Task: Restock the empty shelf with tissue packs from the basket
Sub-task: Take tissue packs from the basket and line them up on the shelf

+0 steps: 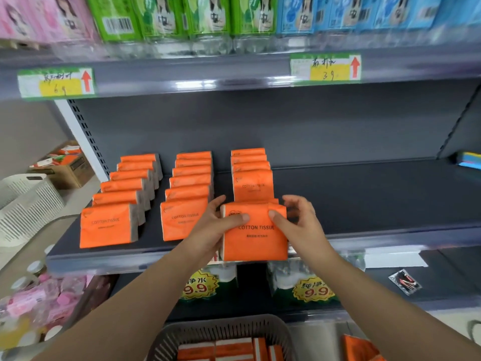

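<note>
An orange tissue pack (256, 239) marked COTTON TISSUE stands at the front edge of the dark shelf (364, 194), at the head of the third row. My left hand (216, 220) grips its left side and my right hand (296, 217) grips its right side, thumbs on the front face. Two full rows of orange packs (106, 225) stand to the left, and several more (251, 188) line up behind the held one. A grey basket (221, 334) with more orange packs sits below, at the bottom centre.
The right half of the shelf is bare, with a blue item (469, 160) at its far right. Green and blue packs fill the shelf above. A white basket (28, 201) and a cardboard box (67, 165) stand at the left. Bottles sit below.
</note>
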{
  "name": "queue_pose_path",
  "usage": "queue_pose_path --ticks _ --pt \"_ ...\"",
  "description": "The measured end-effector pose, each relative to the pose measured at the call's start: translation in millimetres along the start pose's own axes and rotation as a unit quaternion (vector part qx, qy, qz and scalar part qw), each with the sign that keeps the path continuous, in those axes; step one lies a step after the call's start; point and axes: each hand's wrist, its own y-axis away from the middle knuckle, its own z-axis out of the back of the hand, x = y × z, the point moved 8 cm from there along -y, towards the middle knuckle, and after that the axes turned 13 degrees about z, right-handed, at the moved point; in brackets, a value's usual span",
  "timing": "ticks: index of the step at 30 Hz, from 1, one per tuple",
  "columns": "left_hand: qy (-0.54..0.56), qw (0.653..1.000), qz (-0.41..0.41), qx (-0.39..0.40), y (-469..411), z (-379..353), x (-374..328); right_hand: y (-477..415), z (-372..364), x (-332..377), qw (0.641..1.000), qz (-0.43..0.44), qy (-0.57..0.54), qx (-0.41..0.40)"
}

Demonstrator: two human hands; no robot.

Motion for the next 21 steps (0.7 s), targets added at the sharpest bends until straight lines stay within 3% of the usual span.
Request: queue_pose_path --ticks 5,21 --pt "-0.008 0.999 -0.032 0.015 -24 -8 -12 -13 -13 -21 0.992 -0.083 -0.086 0.042" --pt "-0.035 0.994 -0.083 -0.067 -92 -6 -14 -71 -22 -65 0.999 -0.033 0.001 0.011"
